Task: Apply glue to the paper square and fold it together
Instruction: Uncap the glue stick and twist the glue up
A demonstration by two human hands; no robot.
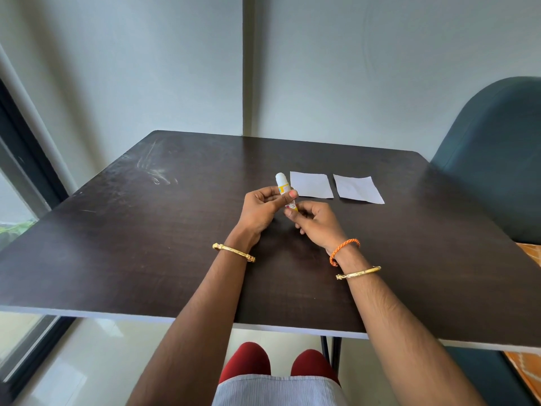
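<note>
Head view looks down on a dark counter (164,230), and both hands are busy with the glue stick (283,186) right in the middle of it. Left hand (263,209) has its fingers (265,192) curled round the upper part of the tube, thumb pressed across the yellow label; right hand (314,222) pinches the lower end between thumb and fingertips, looking set to twist or pull. White cap end points away, up toward the paper. That tube should be light, stiff and a touch slick, so a firm grip on the barrel makes sense. Just beyond it, two paper squares (311,184) lie flat side by side, the nearer one just beside the stick's tip, the other (357,189) further to the right. Nothing touches them yet. Thin and floppy, I'd say: best pinned flat with straight fingers while gluing, then lifted by a corner or edge for the fold.
</note>
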